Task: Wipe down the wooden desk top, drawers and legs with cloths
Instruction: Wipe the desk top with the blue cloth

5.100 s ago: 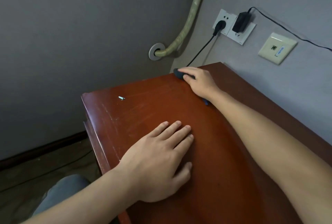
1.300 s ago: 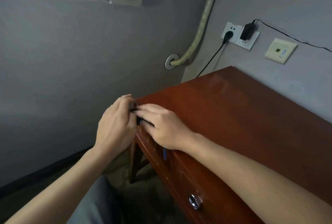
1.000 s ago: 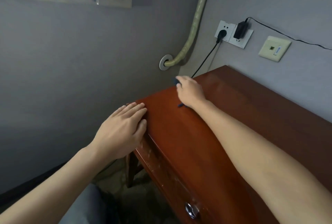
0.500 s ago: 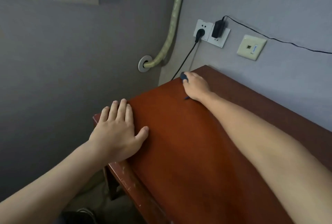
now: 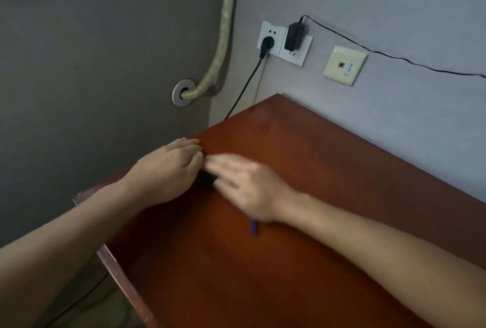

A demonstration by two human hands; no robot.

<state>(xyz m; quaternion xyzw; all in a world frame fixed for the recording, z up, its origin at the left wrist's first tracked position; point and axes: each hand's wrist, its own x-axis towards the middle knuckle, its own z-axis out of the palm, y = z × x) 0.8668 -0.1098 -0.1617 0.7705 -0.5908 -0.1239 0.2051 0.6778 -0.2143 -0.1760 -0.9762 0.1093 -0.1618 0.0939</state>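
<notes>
Mid-wipe on the desk top (image 5: 302, 222), drawers and legs not started as far as I can judge.

Near to far: my right hand (image 5: 247, 190) lies flat, fingers straight, pressing the dark cloth (image 5: 206, 179), mostly hidden under my palm with a blue tag poking out at the wrist. My left hand (image 5: 168, 169) meets it at the left edge, fingers curled by the cloth; blurred, can't tell if it grips. Beyond my fingertips: glossy red-brown wood, no visible dust. Wall sockets (image 5: 284, 42) further back.

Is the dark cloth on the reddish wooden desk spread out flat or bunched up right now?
Bunched up: the dark cloth shows as a small wad between the left hand and right hand.
</notes>
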